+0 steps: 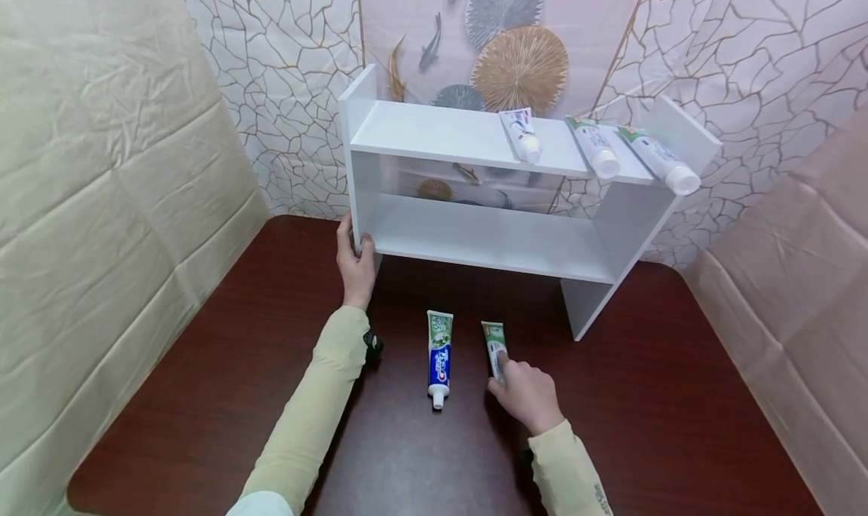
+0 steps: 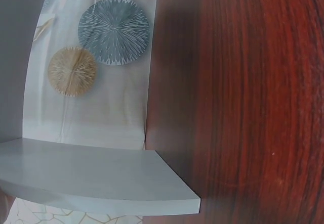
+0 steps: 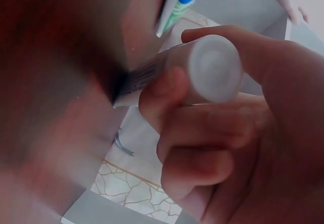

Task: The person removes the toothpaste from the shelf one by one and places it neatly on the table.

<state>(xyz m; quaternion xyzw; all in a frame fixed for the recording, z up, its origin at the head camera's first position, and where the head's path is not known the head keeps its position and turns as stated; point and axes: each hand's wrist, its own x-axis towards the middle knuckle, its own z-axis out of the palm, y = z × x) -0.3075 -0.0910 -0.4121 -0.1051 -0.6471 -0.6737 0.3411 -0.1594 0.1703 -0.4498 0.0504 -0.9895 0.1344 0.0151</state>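
My right hand [image 1: 527,394] grips a white and green toothpaste tube [image 1: 494,339] near its cap end, low over the table. In the right wrist view, thumb and fingers curl round that tube's body, just behind its round white cap [image 3: 216,68]. To its left a blue and green toothpaste tube [image 1: 439,354] lies on the table, its cap toward me. My left hand [image 1: 356,267] holds the lower left side panel of a white two-tier shelf [image 1: 434,132], thumb on the front edge. That hand is mostly out of the left wrist view, which shows the panel [image 2: 101,178].
Three toothpaste tubes lie on the shelf's top board, caps forward: one at the middle [image 1: 522,135], a green-ended one [image 1: 595,148] and another at the right end [image 1: 659,160]. The dark red table [image 1: 651,395] meets patterned cloth [image 1: 285,109] at the back.
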